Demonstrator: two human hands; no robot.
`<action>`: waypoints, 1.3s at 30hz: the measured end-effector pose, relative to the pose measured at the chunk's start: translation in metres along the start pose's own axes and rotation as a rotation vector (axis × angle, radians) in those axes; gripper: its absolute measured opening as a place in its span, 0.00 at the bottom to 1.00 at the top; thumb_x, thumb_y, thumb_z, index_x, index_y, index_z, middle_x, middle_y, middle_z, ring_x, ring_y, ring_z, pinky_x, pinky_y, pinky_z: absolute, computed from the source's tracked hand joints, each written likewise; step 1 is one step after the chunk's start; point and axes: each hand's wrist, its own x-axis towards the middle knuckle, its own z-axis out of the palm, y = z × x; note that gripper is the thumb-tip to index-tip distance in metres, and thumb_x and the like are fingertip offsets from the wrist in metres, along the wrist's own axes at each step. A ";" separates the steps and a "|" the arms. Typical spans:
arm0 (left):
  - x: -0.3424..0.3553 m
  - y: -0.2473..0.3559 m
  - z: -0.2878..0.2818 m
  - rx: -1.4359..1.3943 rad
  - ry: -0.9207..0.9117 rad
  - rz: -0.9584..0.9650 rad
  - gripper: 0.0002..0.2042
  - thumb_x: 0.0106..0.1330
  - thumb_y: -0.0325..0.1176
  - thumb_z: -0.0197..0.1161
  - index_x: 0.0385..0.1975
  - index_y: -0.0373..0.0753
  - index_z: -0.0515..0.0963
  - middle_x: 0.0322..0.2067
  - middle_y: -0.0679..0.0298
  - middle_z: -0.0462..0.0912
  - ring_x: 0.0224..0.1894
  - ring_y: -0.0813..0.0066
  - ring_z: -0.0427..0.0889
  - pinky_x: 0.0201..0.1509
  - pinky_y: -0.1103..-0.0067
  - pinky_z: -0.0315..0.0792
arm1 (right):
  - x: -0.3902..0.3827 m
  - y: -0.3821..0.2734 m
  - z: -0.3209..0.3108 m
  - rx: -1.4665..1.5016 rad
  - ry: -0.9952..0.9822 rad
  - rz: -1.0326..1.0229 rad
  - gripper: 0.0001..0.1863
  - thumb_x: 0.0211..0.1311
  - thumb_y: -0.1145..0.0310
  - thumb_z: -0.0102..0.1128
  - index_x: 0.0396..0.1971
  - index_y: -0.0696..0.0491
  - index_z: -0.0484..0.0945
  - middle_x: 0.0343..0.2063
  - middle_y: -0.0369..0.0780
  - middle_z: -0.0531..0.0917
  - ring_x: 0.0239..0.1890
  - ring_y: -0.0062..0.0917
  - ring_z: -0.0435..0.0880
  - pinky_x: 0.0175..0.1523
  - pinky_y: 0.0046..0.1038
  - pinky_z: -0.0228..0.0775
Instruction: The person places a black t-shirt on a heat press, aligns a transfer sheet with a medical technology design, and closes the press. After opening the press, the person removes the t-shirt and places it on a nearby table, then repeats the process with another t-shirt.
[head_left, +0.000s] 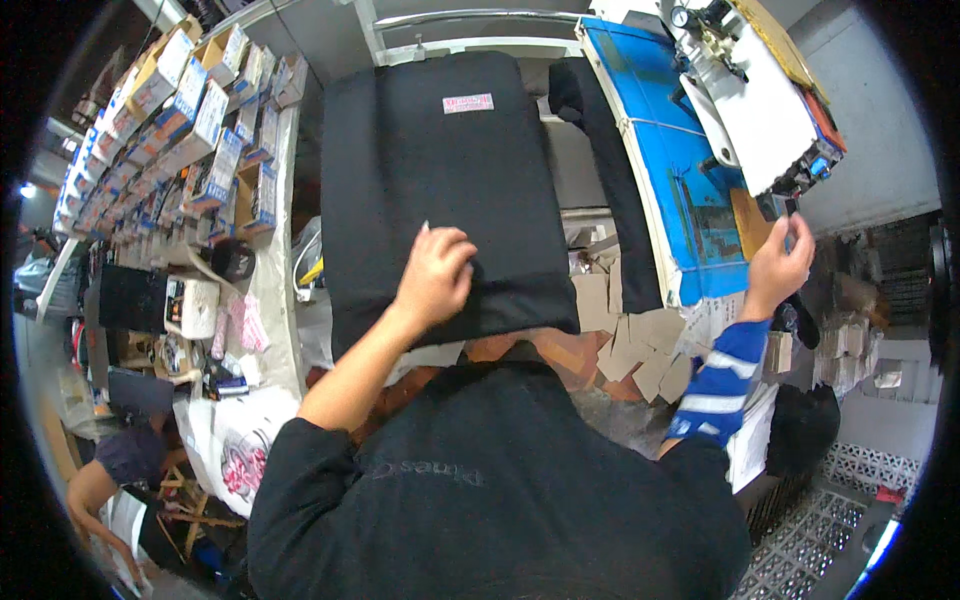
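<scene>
A large black cloth panel lies spread over a flat support in front of me, with a small printed label near its far edge. My left hand rests on the lower part of this cloth, its fingers loosely bent and apart. At the right, my right hand is raised to the lower end of a white machine. Its fingertips close around a small dark part there, too small to make out. A blue and white striped sleeve covers that forearm.
A blue-covered table stands under the machine, with a black cloth strip beside it. Cardboard pieces lie below. Shelves of small boxes line the left. Another person's arm shows at lower left, near a white bag.
</scene>
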 end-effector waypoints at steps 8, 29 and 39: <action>-0.062 0.057 0.036 0.415 -0.141 -0.044 0.32 0.66 0.49 0.61 0.70 0.46 0.67 0.72 0.54 0.63 0.76 0.49 0.55 0.79 0.49 0.42 | 0.024 0.089 0.046 -0.260 -0.518 -0.150 0.33 0.73 0.37 0.44 0.43 0.54 0.85 0.48 0.52 0.85 0.55 0.53 0.78 0.62 0.48 0.68; -0.067 0.061 0.042 0.379 -0.033 -0.029 0.37 0.67 0.47 0.62 0.71 0.33 0.58 0.70 0.50 0.64 0.76 0.51 0.57 0.80 0.54 0.43 | -0.033 -0.051 0.025 -0.013 -0.341 -0.127 0.26 0.65 0.43 0.62 0.39 0.53 0.87 0.46 0.51 0.84 0.54 0.52 0.77 0.60 0.48 0.69; -0.088 0.021 -0.006 -0.022 0.701 -0.323 0.19 0.66 0.26 0.59 0.57 0.31 0.73 0.58 0.50 0.73 0.62 0.53 0.72 0.70 0.64 0.63 | -0.060 -0.161 -0.019 0.301 -0.246 -0.187 0.35 0.49 0.40 0.76 0.50 0.50 0.80 0.59 0.52 0.71 0.62 0.52 0.69 0.62 0.57 0.60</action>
